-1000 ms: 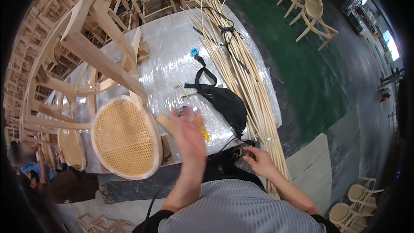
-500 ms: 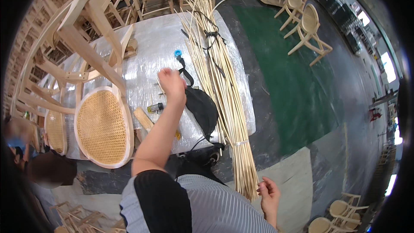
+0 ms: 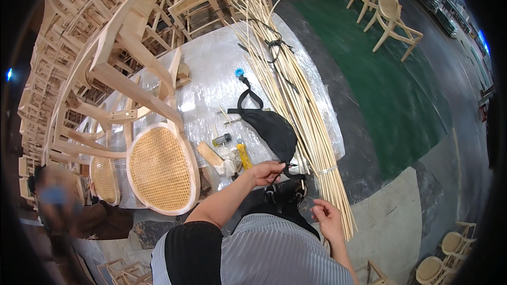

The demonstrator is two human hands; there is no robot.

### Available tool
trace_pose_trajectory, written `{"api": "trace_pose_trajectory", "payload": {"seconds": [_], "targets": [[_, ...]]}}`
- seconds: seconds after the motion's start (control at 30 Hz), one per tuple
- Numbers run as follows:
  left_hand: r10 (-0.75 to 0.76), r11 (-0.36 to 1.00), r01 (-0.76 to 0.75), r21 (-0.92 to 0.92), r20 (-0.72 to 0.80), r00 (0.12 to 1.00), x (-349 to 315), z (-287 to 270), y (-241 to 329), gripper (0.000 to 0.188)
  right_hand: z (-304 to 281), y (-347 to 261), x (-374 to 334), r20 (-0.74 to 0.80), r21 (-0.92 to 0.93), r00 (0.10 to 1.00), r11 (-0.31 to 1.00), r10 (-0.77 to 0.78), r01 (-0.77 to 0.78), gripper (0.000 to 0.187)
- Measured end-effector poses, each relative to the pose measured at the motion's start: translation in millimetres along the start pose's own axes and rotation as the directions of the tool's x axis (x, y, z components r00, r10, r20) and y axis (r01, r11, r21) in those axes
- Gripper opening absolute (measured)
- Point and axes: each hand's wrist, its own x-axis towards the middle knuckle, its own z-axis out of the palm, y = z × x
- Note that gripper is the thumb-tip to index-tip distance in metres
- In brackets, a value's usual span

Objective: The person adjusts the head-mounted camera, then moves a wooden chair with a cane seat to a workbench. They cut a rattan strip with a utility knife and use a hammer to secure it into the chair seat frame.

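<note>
My left hand (image 3: 268, 172) is at the table's near edge, thumb and fingers closed on a thin black cord at the lower end of a black cloth pouch (image 3: 272, 131). The pouch lies on the plastic-wrapped table with its strap looped upward toward a blue ring (image 3: 239, 72). My right hand (image 3: 328, 219) hovers beside the near end of a long bundle of pale rattan canes (image 3: 322, 166), fingers loosely bent and apart, with nothing visible in them. Left of the pouch lie a yellow-handled tool (image 3: 244, 156), a small dark-capped cylinder (image 3: 222, 139) and a wood block (image 3: 209, 154).
A wooden chair frame with a woven cane panel (image 3: 161, 169) stands on the table's left. A person (image 3: 58, 200) is at the far left. Many chair frames (image 3: 58, 74) are stacked behind. More chairs (image 3: 391, 10) stand beyond a green floor mat (image 3: 369, 79).
My left hand has come down from above the table to the pouch's lower end. My right hand stays near the canes' near end, its fingers more bent. The view has shifted.
</note>
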Motion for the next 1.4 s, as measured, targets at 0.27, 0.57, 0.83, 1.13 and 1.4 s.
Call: {"api": "trace_pose_trajectory", "payload": {"seconds": [0.27,0.57,0.83,1.13,1.4], "targets": [[0.071,0.987,-0.060,0.149,-0.069,0.995,-61,-14,32,0.020,44,4,51,0.151,-0.045,0.988,0.999,0.004,0.003,0.026],[0.233,0.823,-0.119,0.556,-0.139,0.962,-67,-14,22,0.012,58,-33,139,0.092,-0.156,0.982,0.972,-0.165,0.178,0.023],[0.200,0.756,-0.027,0.654,-0.191,0.961,-65,0,16,0.005,151,-168,308,0.202,-0.608,0.873,0.642,-0.445,0.468,0.042],[0.471,0.447,-0.018,0.894,-0.218,0.855,-62,27,20,0.023,246,-166,418,0.281,-0.663,0.926,0.647,-0.251,0.377,0.045],[0.645,0.135,0.092,0.987,-0.158,0.748,-91,68,-6,0.020,180,-182,337,0.249,0.062,0.893,0.926,-0.375,0.372,0.026]]}}
